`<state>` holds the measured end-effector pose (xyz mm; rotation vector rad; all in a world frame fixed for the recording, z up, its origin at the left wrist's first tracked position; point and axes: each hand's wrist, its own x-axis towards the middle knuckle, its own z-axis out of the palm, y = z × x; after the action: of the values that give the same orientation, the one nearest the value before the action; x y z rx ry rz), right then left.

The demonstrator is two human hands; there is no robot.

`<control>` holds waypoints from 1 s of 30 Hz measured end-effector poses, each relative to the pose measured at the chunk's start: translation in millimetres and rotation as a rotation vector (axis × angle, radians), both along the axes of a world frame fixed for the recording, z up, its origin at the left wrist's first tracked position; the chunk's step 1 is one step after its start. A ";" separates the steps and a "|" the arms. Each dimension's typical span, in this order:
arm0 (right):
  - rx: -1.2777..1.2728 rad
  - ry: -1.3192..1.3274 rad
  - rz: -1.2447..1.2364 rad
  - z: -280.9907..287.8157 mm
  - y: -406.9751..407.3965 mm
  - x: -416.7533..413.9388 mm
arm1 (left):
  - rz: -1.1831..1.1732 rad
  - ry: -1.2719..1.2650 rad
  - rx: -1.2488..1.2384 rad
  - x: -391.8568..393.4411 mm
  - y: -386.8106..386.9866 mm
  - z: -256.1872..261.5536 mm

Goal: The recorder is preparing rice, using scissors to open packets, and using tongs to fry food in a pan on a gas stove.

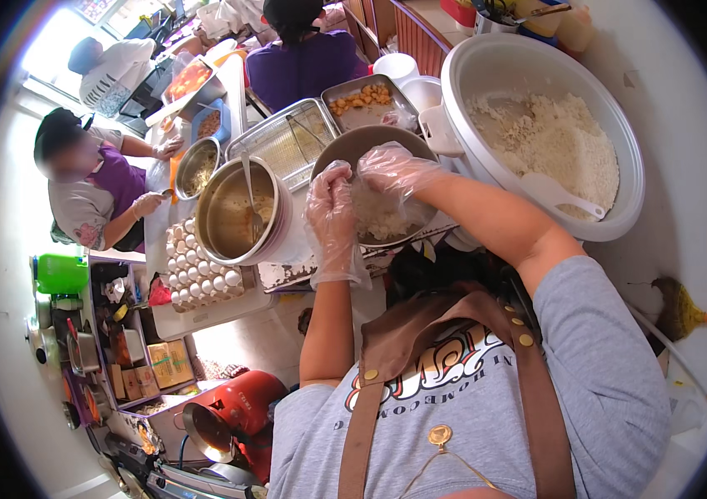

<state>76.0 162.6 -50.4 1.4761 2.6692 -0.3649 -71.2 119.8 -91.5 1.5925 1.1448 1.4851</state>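
Observation:
My left hand (332, 203), in a clear plastic glove, is raised over the left rim of a round bowl (366, 138). Its fingers are bunched together, and I cannot make out anything between them. My right hand (396, 169), gloved too, curls over the middle of the same bowl with its fingertips mostly hidden. White cooked rice (384, 215) lies in the bowl below both hands. Some clear plastic shows between the hands; whether it is glove or film is unclear.
Right of the bowl stands a big white tub (543, 231) of rice with a white paddle (556, 193). Nearby are a tray of fried pieces (362, 100), a wire-rack tray (284, 134), a deep pot (228, 212) with a fork and egg cartons (200, 268). Gloved co-workers stand across and left.

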 end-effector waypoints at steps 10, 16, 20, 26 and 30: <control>-0.216 -0.083 -0.089 -24.6 -22.7 -41.1 | -0.013 -0.014 0.001 -0.6 -0.1 -2.3; -0.187 0.017 0.249 -40.9 -2.8 -30.5 | 0.005 0.000 -0.026 -0.3 -1.9 -0.2; -0.068 0.025 0.080 -33.2 11.6 -11.6 | -0.014 0.033 -0.006 6.4 -4.0 5.4; -0.121 0.076 -0.003 -38.7 23.2 -3.9 | -0.001 0.016 0.023 9.4 -5.0 7.1; -0.097 0.059 -0.054 -22.8 17.1 -2.3 | 0.002 0.006 -0.037 1.9 -2.5 3.6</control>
<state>73.7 179.7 -73.2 1.5351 2.6183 -0.5429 -69.4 117.3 -87.9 1.5721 1.1711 1.4532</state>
